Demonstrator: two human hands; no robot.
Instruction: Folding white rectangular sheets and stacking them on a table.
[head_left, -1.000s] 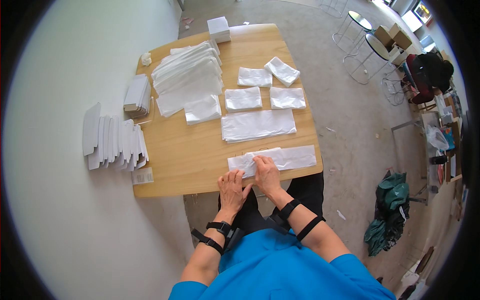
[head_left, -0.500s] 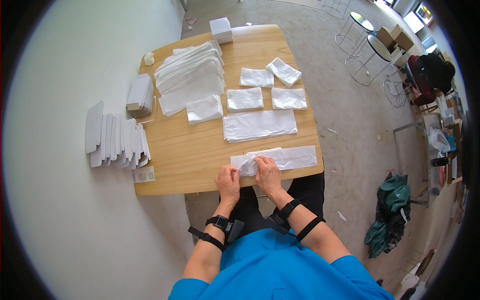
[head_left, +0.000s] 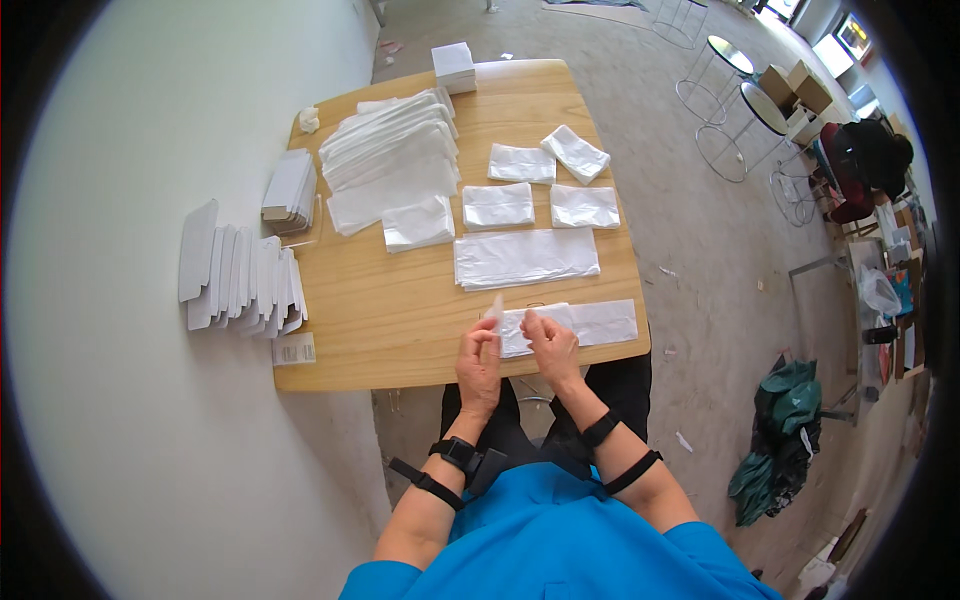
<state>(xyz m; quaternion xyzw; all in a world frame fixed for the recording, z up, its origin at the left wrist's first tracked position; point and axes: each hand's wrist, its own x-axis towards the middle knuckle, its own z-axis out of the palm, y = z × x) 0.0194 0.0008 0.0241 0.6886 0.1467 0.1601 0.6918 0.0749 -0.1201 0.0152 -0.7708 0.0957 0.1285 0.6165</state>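
Note:
A long strip of thin white sheet (head_left: 607, 321), film or tissue, lies along the table's near edge, its left part folded over. My left hand (head_left: 479, 368) is closed at its left end, with a flap of the sheet standing up past the fingertips. Just to the right, my right hand (head_left: 554, 348) pinches over the folded part, fingertips together; what lies between them is hard to make out. Beyond the hands is a wider flat white stack (head_left: 526, 259), and behind that several small folded white packets (head_left: 498, 205).
A fanned pile of white sheets (head_left: 390, 150) covers the table's far left. White card boxes (head_left: 453, 68) stand at the back; more flat cartons (head_left: 245, 275) lean by the wall. A person (head_left: 865, 165) bends at a side table on the right. Dark green bags (head_left: 785, 420) lie on the floor.
My left hand has turned more upright and moved right, lifting the sheet's left end into a raised flap. My right hand has shifted slightly right and down. The whole view has moved a little.

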